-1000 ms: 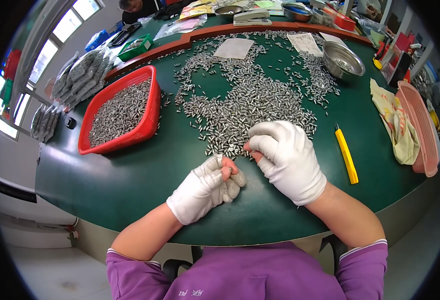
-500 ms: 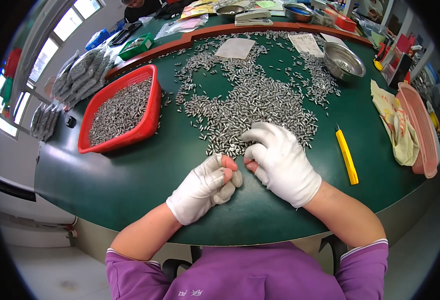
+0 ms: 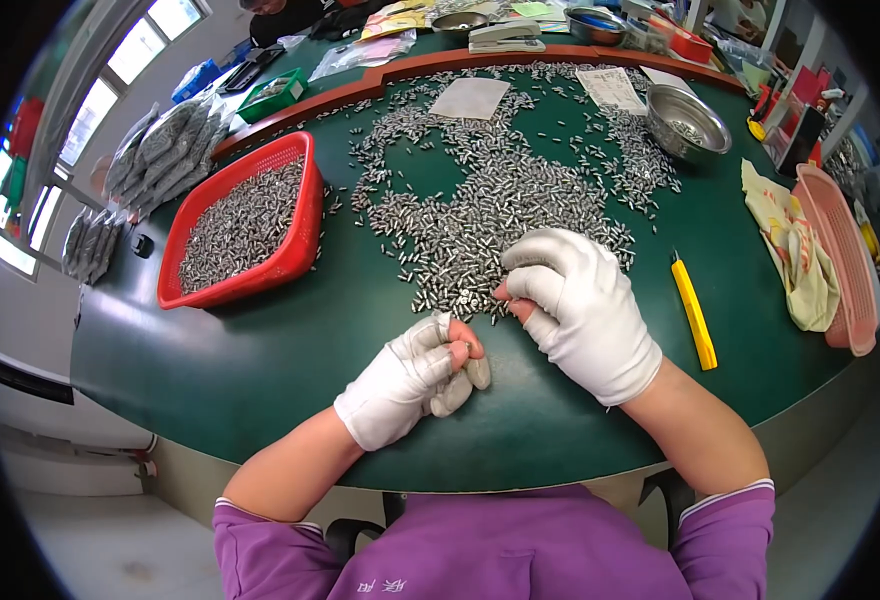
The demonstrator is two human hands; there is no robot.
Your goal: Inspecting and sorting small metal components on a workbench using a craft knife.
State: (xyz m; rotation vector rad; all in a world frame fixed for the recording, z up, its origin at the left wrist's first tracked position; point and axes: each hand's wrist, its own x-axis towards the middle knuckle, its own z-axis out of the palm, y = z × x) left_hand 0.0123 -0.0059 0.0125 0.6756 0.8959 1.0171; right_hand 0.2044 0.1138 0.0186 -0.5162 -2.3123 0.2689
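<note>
A wide heap of small silvery cylindrical metal pieces spreads over the green table. Both my hands wear white gloves with thumb and forefinger tips bare. Just below the heap's near edge, my left hand is closed in a pinch, and the end of a small metal piece shows between thumb and forefinger. My right hand reaches over the near right edge of the heap, its thumb and forefinger pressed together among the pieces. Whatever those fingertips hold is too small to make out.
A red plastic basket full of such pieces stands to the left, near filled plastic bags. Rightward lie a yellow cutter knife, a cloth and a pink basket. A steel bowl sits at the far right.
My right hand has moved slightly right and away from my left hand, its fingertips now at the heap's edge. My left hand stays nearly in place, with a small piece now visible in its pinch.
</note>
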